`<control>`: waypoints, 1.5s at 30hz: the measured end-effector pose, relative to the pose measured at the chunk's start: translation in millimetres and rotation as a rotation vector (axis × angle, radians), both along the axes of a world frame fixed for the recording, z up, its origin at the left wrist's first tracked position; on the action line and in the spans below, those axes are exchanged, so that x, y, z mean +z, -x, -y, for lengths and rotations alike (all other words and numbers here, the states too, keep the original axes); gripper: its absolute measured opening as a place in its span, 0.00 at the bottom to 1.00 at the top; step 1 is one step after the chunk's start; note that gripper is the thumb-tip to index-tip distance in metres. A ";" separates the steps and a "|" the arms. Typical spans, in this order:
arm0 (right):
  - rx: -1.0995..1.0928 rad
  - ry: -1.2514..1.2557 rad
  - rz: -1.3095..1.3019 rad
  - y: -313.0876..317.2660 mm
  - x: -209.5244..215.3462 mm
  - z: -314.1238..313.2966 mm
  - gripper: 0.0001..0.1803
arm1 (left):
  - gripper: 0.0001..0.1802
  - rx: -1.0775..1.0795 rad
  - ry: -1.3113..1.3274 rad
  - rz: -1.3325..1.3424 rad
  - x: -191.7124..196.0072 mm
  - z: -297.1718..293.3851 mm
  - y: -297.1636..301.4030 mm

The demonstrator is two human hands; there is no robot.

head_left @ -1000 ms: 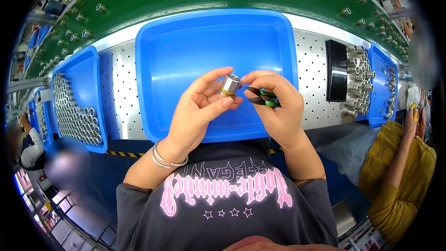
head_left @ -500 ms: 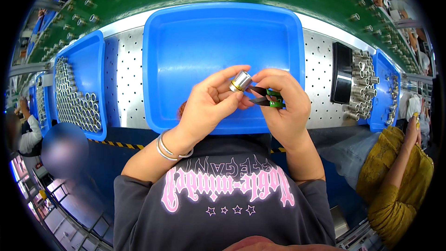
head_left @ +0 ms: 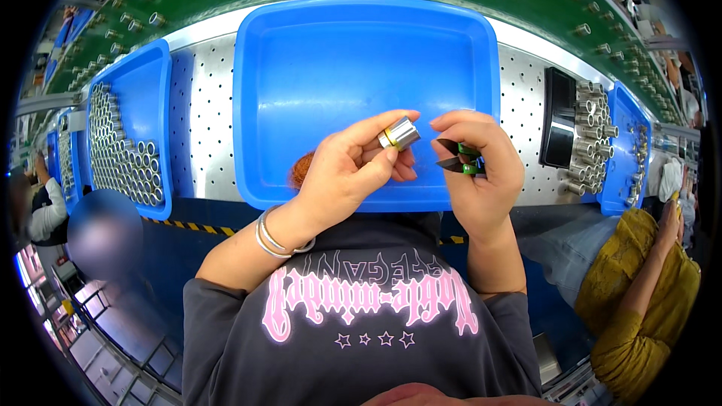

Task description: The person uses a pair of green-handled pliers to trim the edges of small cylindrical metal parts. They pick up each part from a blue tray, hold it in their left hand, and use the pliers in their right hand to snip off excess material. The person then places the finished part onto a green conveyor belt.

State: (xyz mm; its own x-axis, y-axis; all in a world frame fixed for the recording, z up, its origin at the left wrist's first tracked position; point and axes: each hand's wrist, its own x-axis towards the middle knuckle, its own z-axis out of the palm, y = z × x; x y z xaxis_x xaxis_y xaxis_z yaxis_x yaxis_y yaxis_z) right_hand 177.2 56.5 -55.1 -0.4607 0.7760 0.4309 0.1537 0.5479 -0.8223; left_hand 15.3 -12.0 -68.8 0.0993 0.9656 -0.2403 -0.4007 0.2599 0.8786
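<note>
Mid-frame, the left hand (head_left: 346, 169) pinches the metal tube (head_left: 401, 133) between thumb and fingers; just right, the right hand (head_left: 492, 169) grips the snips (head_left: 471, 169), tips off the metal. Steady pinch, blades clear: that's the sound way! Its long axis rises rightward, yellow-banded end lower left, above the blue tray (head_left: 361, 68).

Wears a dark grey T-shirt (head_left: 365, 323) with short, loose sleeves (head_left: 505, 308). Shows bold pink blackletter-style lettering (head_left: 365, 299) across the front, thinner outlined lettering (head_left: 383, 277) beside it, and a row of small pink-outlined stars (head_left: 386, 338). Has a silvery double-banded bangle (head_left: 260, 236) around the left wrist (head_left: 292, 227).
</note>
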 end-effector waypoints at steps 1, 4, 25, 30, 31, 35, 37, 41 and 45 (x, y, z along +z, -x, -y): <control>-0.011 0.000 0.016 -1.7 -0.8 -0.9 0.14 | 0.21 -0.004 -0.012 0.001 -0.2 0.2 0.3; -0.052 0.008 0.018 -3.2 -5.0 -5.3 0.12 | 0.21 -0.009 -0.045 0.011 -1.7 0.1 1.3; -0.008 -0.007 0.244 5.1 -3.8 -2.1 0.08 | 0.28 0.146 -0.033 0.053 0.8 -2.5 2.3; -0.018 0.007 0.237 5.5 -2.1 -1.8 0.07 | 0.27 0.141 -0.031 0.111 1.0 -3.2 2.6; -0.017 0.012 0.234 5.6 -2.1 -1.7 0.07 | 0.27 0.140 -0.031 0.111 1.1 -3.1 2.8; -0.018 0.019 0.233 5.8 -2.3 -1.9 0.06 | 0.27 0.137 -0.033 0.110 1.7 -2.9 3.0; -0.020 0.022 0.230 5.9 -2.2 -2.5 0.06 | 0.27 0.136 -0.034 0.110 1.8 -3.4 3.1; -0.014 0.104 0.194 4.9 -1.4 -2.2 0.07 | 0.27 0.131 -0.031 0.118 3.0 -3.7 4.6; -0.036 0.236 0.010 3.4 -2.9 1.4 0.09 | 0.26 0.115 -0.002 0.120 2.9 0.1 4.9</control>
State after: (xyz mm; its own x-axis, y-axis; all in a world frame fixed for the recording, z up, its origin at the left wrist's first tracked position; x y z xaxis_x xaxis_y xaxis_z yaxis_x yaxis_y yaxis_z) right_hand 173.8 55.1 -58.0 -0.4343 0.8706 0.2313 0.1784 0.3348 -0.9252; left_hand 10.3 -12.2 -65.8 0.0157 0.9726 -0.2318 -0.5302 0.2047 0.8228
